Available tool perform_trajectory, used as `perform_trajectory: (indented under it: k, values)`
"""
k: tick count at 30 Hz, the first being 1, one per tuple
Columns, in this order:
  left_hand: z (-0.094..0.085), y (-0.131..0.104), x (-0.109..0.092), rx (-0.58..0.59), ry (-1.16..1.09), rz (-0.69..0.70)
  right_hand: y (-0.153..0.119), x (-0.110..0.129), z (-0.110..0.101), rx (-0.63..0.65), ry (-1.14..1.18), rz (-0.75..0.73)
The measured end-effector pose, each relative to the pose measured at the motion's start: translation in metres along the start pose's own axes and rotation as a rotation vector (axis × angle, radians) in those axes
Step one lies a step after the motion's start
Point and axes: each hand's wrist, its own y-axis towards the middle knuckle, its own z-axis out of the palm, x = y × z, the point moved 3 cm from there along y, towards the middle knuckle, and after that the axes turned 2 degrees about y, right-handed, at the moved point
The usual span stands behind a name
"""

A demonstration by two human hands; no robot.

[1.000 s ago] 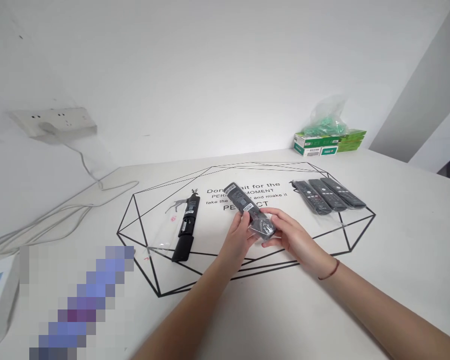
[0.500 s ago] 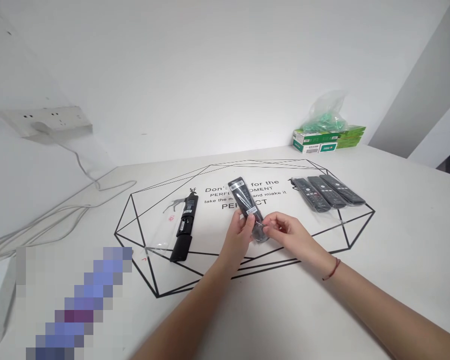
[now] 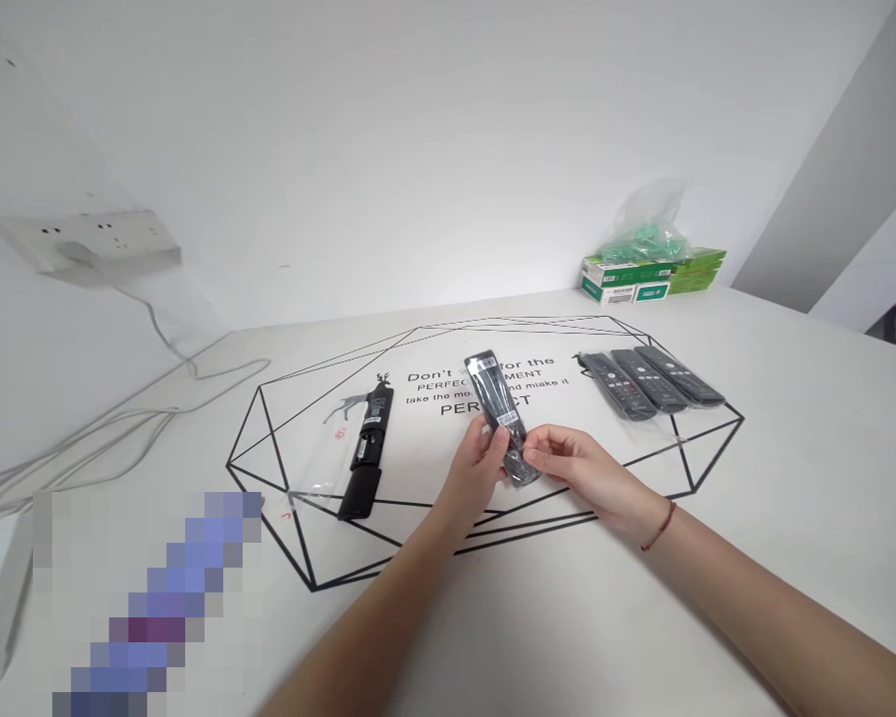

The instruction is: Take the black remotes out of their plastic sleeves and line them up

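Observation:
A black remote control [image 3: 499, 398] in a clear plastic sleeve is held over the middle of the table, tilted with its far end up and left. My left hand [image 3: 481, 460] is closed round its lower left side, thumb on top near a white label. With thumb and forefinger, my right hand [image 3: 567, 463] pinches the sleeve at the remote's lower right edge. To the left lies another remote control [image 3: 377, 408], its battery compartment uncovered, with a loose black battery cover [image 3: 359, 494] at its near end. An empty clear sleeve [image 3: 321, 463] lies beside them.
Three sleeved remote controls [image 3: 648, 383] lie side by side on the right. Green-and-white boxes [image 3: 627, 279] with a plastic bag [image 3: 646, 234] on top stand against the wall. Cables [image 3: 156, 413] run from a wall socket [image 3: 90, 242] on the left. A blurred patch covers the lower left.
The sleeved remote has turned slightly and shifted a little to the right in my hands. My right fingers have closed nearer to its edge.

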Motion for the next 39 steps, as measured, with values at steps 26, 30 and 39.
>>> perform_trajectory:
  k: [26, 30, 39]
  values:
    - [-0.023, -0.010, -0.050, -0.132, -0.073, 0.199, -0.013, -0.011, 0.033, 0.184, 0.558, 0.306]
    - [-0.023, -0.014, -0.053, -0.111, -0.020, 0.232, -0.015, -0.013, 0.036, 0.250, 0.583, 0.320]
    - [-0.024, -0.016, -0.055, -0.124, -0.044, 0.253, -0.018, -0.016, 0.036, 0.258, 0.537, 0.350]
